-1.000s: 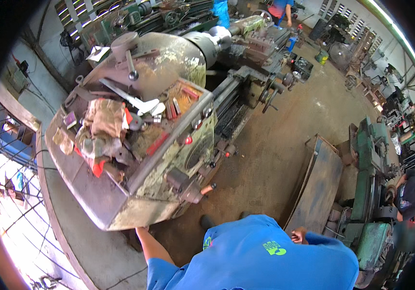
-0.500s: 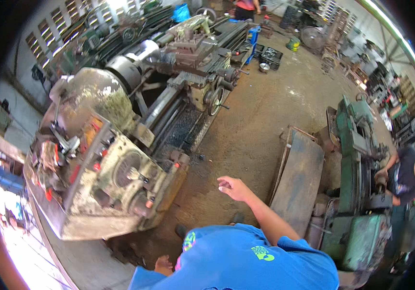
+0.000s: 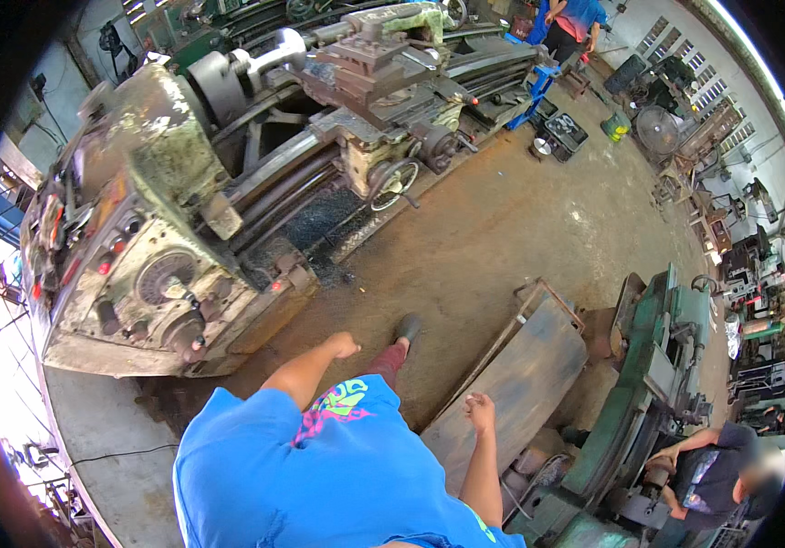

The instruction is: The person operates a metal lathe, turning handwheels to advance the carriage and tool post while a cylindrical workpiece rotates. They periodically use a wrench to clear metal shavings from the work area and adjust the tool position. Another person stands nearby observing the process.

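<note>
My left hand (image 3: 345,345) hangs in front of my body, over the brown floor, its fingers curled closed and nothing seen in them. Nearest to it is the front of a large, worn cream lathe (image 3: 173,173), with a round dial (image 3: 166,277) and knobs on its headstock. My right hand (image 3: 480,413) is raised at my right side with fingers bent in; no object shows in it. Below and beside it leans a flat dark metal sheet (image 3: 525,374), which the hand does not visibly touch. One foot in a dark shoe (image 3: 408,327) is stretched forward.
A green lathe (image 3: 630,374) stands at the right, where a co-worker (image 3: 712,470) has both hands on a round part. Another person (image 3: 573,27) stands at the far end. An open black toolbox (image 3: 564,135), a bowl (image 3: 541,146) and a fan (image 3: 657,131) are ahead.
My view has turned and moved forward along the aisle. My left arm has swung forward into sight, and my right arm has swung back. Both lathes now appear nearer.
</note>
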Demonstrator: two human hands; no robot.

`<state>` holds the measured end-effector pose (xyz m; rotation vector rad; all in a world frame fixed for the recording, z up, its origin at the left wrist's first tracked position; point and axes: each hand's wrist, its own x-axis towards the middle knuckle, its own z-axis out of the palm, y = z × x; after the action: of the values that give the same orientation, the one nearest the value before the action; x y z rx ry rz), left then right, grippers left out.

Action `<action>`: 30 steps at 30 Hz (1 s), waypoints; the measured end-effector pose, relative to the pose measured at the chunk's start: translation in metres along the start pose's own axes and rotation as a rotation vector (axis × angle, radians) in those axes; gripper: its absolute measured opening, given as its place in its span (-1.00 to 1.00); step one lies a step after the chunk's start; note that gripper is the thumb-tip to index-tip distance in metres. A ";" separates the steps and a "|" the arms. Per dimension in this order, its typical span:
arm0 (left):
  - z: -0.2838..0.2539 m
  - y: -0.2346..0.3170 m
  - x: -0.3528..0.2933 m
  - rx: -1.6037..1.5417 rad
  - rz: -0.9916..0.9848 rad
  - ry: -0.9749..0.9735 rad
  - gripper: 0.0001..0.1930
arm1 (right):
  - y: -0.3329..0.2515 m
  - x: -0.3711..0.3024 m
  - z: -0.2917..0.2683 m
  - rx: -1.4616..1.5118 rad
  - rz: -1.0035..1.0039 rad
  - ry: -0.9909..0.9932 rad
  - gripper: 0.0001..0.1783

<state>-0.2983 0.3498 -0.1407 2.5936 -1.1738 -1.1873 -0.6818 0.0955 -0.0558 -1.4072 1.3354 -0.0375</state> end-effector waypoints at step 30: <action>-0.207 0.227 0.387 -0.491 -0.353 0.007 -0.43 | -0.292 0.589 -0.179 -0.101 0.445 -0.330 -0.77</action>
<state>-0.1401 -0.1180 -0.1599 2.4589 -0.3524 -1.3142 -0.3979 -0.5161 -0.1553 -1.1105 1.3527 0.5418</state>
